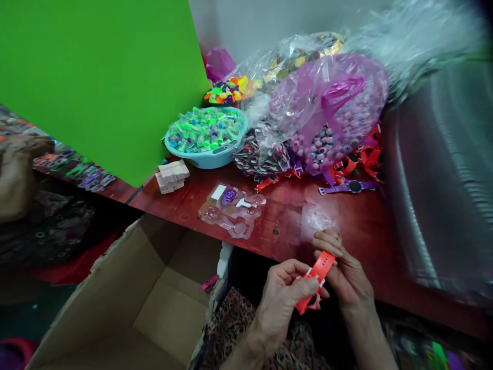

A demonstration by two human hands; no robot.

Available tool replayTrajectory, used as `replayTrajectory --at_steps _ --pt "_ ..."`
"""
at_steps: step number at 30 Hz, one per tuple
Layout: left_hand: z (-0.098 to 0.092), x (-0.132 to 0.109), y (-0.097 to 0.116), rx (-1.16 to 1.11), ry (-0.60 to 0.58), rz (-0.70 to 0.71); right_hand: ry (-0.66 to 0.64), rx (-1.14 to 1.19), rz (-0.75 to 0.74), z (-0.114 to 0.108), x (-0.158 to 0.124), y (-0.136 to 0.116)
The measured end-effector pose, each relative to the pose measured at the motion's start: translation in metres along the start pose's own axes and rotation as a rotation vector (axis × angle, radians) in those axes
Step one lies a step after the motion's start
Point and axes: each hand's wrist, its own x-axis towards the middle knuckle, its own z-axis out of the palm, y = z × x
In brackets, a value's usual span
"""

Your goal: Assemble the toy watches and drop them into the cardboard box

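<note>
Holding an orange plastic toy watch (pixel 314 277)
Left hand (pixel 279 303) partly hid its dial; right hand (pixel 344 272) pinched the strap.

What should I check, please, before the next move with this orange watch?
1. Orange toy watch held by left hand and right hand: ok, both grip it.
2. Dial readable: cannot tell, it is dark and partly hidden by the left hand.
3. Strap buckle fastened: cannot tell from this view.
4. Watch-shaped recess of clear plastic blister tray filled: not ok, it looks bare.
5. Cardboard box open beside the red wooden table: ok, its flaps stand apart.
</note>
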Motion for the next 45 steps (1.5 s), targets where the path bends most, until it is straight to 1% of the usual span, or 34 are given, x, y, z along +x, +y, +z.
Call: replayTrajectory --at_steps 3,7,10,13,15,17,21,23,25,27,31,35,38,40,42,43,45 --pt "-0.003 0.001 -0.005 0.042 0.024 0.026 -0.007 -0.06 -0.018 -0.001 -0.001 -0.001" --pt "-0.005 0.002 -0.012 0.071 0.059 0.031 -0.032 -0.229 -0.049 0.004 -0.009 -0.003" --pt "-0.005 0.006 -0.015 0.134 0.104 0.071 -0.112 -0.369 -0.056 0.009 -0.018 0.0" --pt "-0.006 0.013 -0.017 0.218 0.157 0.165 -0.207 -0.549 -0.066 0.013 -0.024 0.005" --pt "-0.007 0.017 -0.018 0.223 0.169 0.193 -0.221 -0.617 -0.074 0.014 -0.023 0.006" --pt "-0.01 0.017 -0.019 0.183 0.161 0.164 -0.163 -0.618 -0.127 0.014 -0.018 0.001" --pt "-0.019 0.01 -0.02 0.087 0.163 0.101 0.076 -0.642 -0.343 0.006 -0.003 -0.016" --pt "-0.024 0.006 -0.02 0.056 0.184 0.1 0.153 -0.705 -0.392 -0.001 0.0 -0.019" --pt "-0.029 0.003 -0.02 0.046 0.217 0.102 0.202 -0.787 -0.378 -0.01 -0.003 -0.016" --pt "-0.033 0.002 -0.019 0.053 0.248 0.111 0.215 -0.872 -0.301 -0.018 -0.009 -0.006" --pt "-0.04 0.0 -0.017 0.082 0.281 0.117 0.121 -1.022 -0.132 -0.024 -0.017 0.02" --pt "-0.043 -0.004 -0.018 0.064 0.289 0.108 0.063 -1.111 -0.107 -0.023 -0.014 0.036" --pt "-0.044 -0.009 -0.018 -0.021 0.331 0.105 0.063 -1.137 -0.109 -0.025 -0.012 0.039" --pt "-0.048 -0.013 -0.018 -0.079 0.35 0.092 0.084 -1.149 -0.112 -0.028 -0.014 0.038" --pt "-0.058 -0.018 -0.017 -0.12 0.351 0.079 0.103 -1.159 -0.102 -0.033 -0.016 0.037" --pt "-0.066 -0.022 -0.016 -0.14 0.359 0.075 0.11 -1.163 -0.093 -0.036 -0.017 0.036" --pt "-0.09 -0.031 -0.014 -0.193 0.436 0.09 0.128 -1.156 -0.069 -0.042 -0.018 0.034"
